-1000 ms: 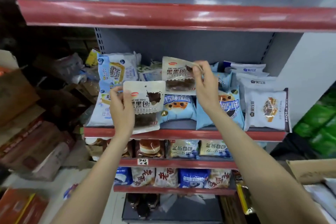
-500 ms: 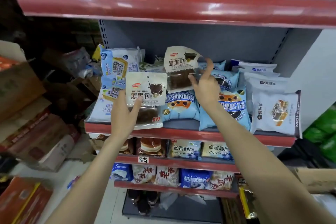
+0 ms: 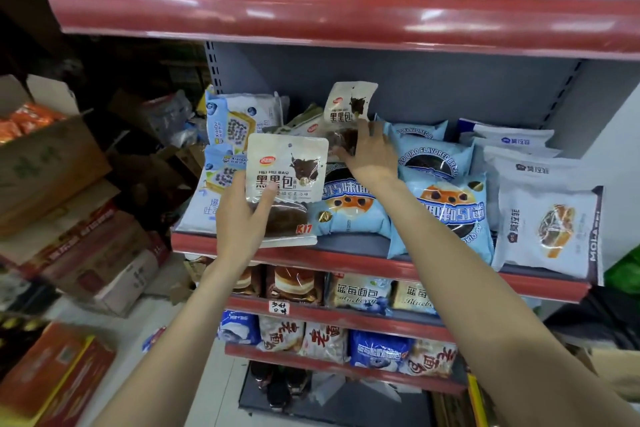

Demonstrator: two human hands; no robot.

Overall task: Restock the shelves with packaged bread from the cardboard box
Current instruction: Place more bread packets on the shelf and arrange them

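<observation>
Grey metal shelving [image 3: 398, 87] with red lips fills the head view, stacked cartons [image 3: 69, 211] crowding the floor to its left. On the upper stocked tier, a person's left hand [image 3: 242, 215] grips a cream packet of dark bread [image 3: 287, 184] by its lower left corner, thumb across the front, holding it upright just above the shelf lip [image 3: 381, 262], apparently to stand it face-out at the front of the row. The right hand [image 3: 370, 152] reaches deeper, fingers spread and nearly straight, pressing a second matching packet [image 3: 348, 111] against the stock behind, seemingly to settle it upright at the back; no pinch is visible. Pale blue bread packs [image 3: 446, 208] and white ones [image 3: 547, 229] lie beside it on the right. Lower tiers carry more packaged bread [image 3: 360, 293]. Whether any carton here is the supply box cannot be told.
</observation>
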